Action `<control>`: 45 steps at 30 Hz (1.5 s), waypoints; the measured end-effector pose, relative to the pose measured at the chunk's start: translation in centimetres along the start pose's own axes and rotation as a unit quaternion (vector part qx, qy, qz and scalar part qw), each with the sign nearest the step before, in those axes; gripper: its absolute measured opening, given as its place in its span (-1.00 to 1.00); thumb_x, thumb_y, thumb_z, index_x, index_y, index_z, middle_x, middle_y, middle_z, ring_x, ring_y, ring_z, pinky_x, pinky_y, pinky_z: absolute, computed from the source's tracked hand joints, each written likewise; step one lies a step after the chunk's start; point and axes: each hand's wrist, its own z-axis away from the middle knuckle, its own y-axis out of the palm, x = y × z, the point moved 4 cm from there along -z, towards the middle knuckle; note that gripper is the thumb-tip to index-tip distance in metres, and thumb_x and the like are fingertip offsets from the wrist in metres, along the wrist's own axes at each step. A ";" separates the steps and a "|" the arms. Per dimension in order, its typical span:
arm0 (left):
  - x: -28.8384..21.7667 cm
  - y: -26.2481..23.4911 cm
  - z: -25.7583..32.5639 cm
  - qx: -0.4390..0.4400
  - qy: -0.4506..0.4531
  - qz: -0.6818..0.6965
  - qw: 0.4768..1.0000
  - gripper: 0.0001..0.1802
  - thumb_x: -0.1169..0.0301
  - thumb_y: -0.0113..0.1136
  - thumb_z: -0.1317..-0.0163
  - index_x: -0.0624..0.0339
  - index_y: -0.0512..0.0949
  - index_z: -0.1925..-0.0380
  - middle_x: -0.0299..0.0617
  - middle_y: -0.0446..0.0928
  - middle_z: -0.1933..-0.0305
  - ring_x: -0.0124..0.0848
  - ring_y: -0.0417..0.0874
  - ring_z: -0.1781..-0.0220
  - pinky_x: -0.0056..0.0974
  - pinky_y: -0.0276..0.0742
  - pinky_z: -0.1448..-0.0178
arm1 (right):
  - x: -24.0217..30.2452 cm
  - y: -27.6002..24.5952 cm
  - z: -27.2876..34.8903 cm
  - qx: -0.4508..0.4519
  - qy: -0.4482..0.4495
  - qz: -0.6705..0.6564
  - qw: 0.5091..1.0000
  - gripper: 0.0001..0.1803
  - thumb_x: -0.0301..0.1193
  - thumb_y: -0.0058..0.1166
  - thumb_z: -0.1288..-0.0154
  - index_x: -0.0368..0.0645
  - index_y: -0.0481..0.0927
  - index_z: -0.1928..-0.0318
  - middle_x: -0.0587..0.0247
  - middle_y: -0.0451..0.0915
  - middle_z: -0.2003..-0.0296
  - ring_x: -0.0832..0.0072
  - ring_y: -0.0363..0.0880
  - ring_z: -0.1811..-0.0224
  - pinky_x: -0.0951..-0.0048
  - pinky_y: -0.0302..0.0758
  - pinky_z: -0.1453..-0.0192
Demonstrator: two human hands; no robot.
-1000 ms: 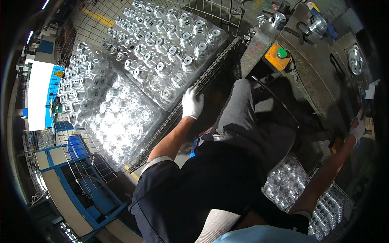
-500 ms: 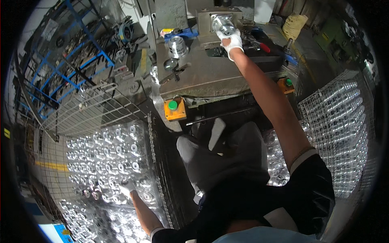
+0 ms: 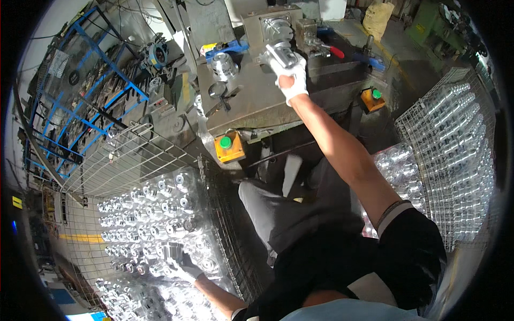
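Note:
My right hand point(image 3: 292, 80), in a white glove, is closed around a shiny cylindrical metal housing point(image 3: 282, 55) just in front of the machine fixture point(image 3: 252, 33). Behind that housing, the round silvery face point(image 3: 278, 30) of the fixture shows. My left hand point(image 3: 186, 271), also gloved, reaches into the wire basket on the left. Its fingers grip a ribbed metal housing point(image 3: 172, 251) that stands above rows of similar parts point(image 3: 155, 208); some of the fingertips are hidden. Another metal housing point(image 3: 224, 67) stands on the metal worktable point(image 3: 257, 99).
Orange button boxes with green buttons sit at the table's front left point(image 3: 229, 147) and right point(image 3: 373, 100). A red-handled clamp point(image 3: 334, 51) is right of the fixture. Another wire basket point(image 3: 412, 134) of stacked parts stands at the right. A blue rack point(image 3: 88, 101) is far left.
My right hand has pulled back from the fixture with a metal housing in it. My left hand now has a housing raised above the rows in the basket. The view has shifted slightly.

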 end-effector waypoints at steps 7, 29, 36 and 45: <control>-2.1 9.6 5.0 0.189 -0.096 0.190 0.959 -0.20 -0.15 0.11 -0.30 0.18 0.26 -0.34 0.08 0.35 -0.34 -0.08 0.44 -0.28 -0.02 0.41 -0.29 | 2.4 -4.0 11.5 0.106 -0.076 -0.128 0.983 -0.16 -0.65 0.30 -0.12 -0.22 0.09 -0.34 0.10 0.44 -0.15 0.35 0.52 -0.17 0.33 0.48 -0.27; 5.1 32.1 29.6 0.589 0.079 -0.221 0.773 -0.12 0.26 0.41 -0.14 0.38 0.18 -0.36 0.01 0.46 -0.25 -0.06 0.48 -0.30 -0.04 0.48 -0.33 | 2.7 -58.8 31.9 -0.229 0.177 0.017 0.957 -0.44 -0.40 0.27 -0.26 -0.14 0.32 -0.21 0.14 0.52 -0.10 0.34 0.61 0.02 0.17 0.57 -0.14; 7.0 33.5 32.7 0.544 -0.361 -0.031 0.757 -0.35 -0.01 -0.16 -0.46 0.18 0.24 -0.38 0.14 0.29 -0.40 0.11 0.33 -0.40 0.28 0.34 -0.42 | -3.1 -58.2 40.4 -0.082 0.436 0.551 0.707 -0.04 -0.18 0.53 0.25 -0.14 0.40 -0.24 -0.11 0.63 0.09 0.06 0.64 0.03 0.11 0.54 0.06; 6.5 33.5 34.1 0.454 -0.531 0.053 0.714 -0.10 0.28 0.58 0.02 0.52 0.29 -0.21 0.09 0.50 -0.22 -0.17 0.57 -0.22 -0.13 0.47 -0.32 | -6.8 -56.3 38.6 -0.027 0.443 0.580 0.683 -0.31 -0.31 0.25 0.00 -0.09 0.42 -0.23 -0.22 0.62 0.17 0.00 0.64 0.11 0.05 0.55 0.11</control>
